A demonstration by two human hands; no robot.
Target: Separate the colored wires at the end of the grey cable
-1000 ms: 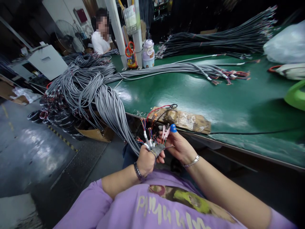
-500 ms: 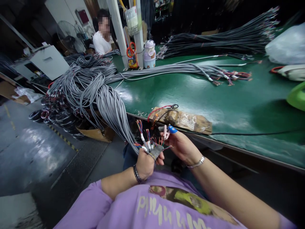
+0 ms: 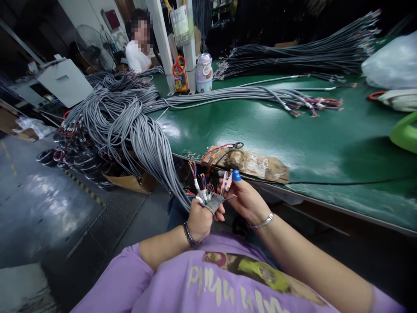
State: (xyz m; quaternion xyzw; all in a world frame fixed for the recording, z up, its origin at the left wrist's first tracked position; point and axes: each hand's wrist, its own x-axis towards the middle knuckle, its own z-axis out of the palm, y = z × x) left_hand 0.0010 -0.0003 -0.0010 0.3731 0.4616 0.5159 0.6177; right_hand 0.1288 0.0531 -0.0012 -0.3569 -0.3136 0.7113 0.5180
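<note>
This is a factory workshop. Heaps of grey cables (image 3: 151, 134) and bundles of dark cables (image 3: 293, 58) cover much of a long green table (image 3: 260, 130), and yellow-and-black tape (image 3: 85, 188) marks the worn floor (image 3: 35, 204).

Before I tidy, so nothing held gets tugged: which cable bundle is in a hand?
The drooping gray bundle, which runs down into the left hand; the straighter gray bundle and the dark bundle both lie on the green table, reaching neither hand.

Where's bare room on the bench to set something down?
Widest: bench between the gray cables and the board, reaching right to the green object. A smaller patch lies between board and cable heap. Crowded: the left end, under that heap; the back, under black cables.
</note>
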